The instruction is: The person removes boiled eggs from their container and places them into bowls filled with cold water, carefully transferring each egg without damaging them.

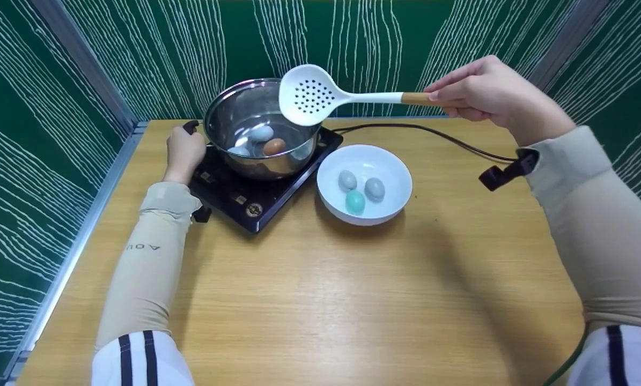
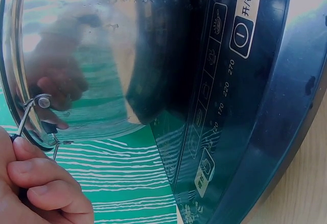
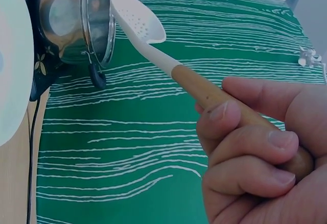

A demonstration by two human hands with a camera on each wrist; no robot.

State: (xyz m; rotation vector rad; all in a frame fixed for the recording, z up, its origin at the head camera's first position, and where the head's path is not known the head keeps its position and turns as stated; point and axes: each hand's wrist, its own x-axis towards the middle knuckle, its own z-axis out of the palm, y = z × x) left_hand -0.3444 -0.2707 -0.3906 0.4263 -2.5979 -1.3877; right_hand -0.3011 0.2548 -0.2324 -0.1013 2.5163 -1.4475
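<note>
My right hand [image 1: 484,94] grips the wooden handle of a white slotted skimmer [image 1: 309,95], its perforated head raised over the right rim of a steel pot [image 1: 266,167]. Nothing lies on the skimmer head. In the right wrist view my fingers curl round the wooden handle [image 3: 204,89]. My left hand [image 1: 185,153] holds the pot's left side handle [image 1: 190,127]; the left wrist view shows the fingers [image 2: 46,183] curled there. Inside the pot are a brown egg [image 1: 273,146] and two pale eggs, one of them [image 1: 261,133] behind it.
A white bowl [image 1: 363,219] right of the pot holds two pale eggs and a turquoise egg [image 1: 355,202]. Under the pot is a black induction cooker [image 1: 234,201], with a black cable [image 1: 433,130] running right. Green panels [image 1: 352,53] with white lines enclose the table's back and sides.
</note>
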